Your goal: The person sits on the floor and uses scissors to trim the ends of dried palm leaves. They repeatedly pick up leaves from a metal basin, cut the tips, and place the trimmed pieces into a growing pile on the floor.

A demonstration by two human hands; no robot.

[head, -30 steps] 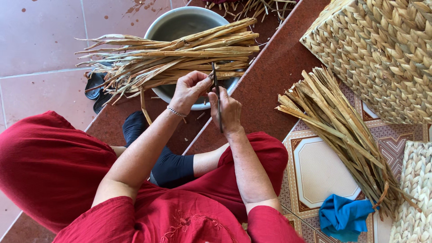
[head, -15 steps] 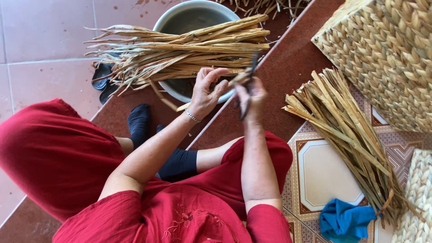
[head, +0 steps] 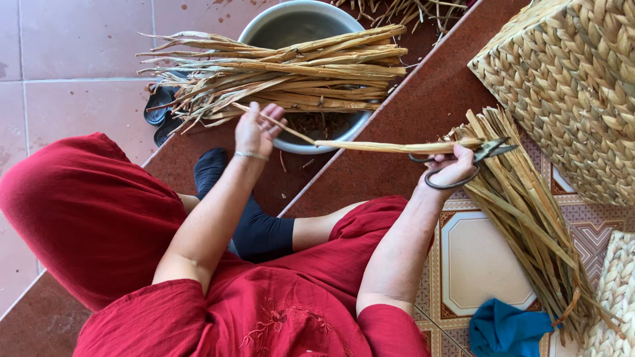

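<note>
bright, even daylight, soft shadows, sharp focus, no glare

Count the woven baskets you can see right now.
2. One large woven basket sits at the upper right; part of a second woven basket shows at the lower right edge. Others may lie out of frame.

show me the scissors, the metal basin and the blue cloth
scissors [head: 456, 165], head view, on the dark handle loops by the right hand
metal basin [head: 291, 23], head view, on its inner wall
blue cloth [head: 506, 328], head view, on its middle
</note>
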